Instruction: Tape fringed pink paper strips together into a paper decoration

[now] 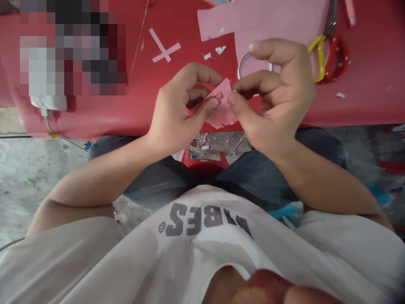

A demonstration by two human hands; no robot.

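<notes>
A small piece of pink paper (222, 107) is pinched between both hands just in front of the red table's near edge (95, 120). My left hand (177, 112) grips its left side with thumb and curled fingers. My right hand (275, 90) pinches its right side with thumb and forefinger. A thin metal ring (242, 65) shows just behind my right hand's fingers.
A large pink sheet (268, 21) lies on the table behind my hands. Scissors with yellow and red handles (330, 55) rest at the right. Two crossed pink strips (164, 46) and small scraps lie at the left. Paper scraps litter the floor (218, 143) below.
</notes>
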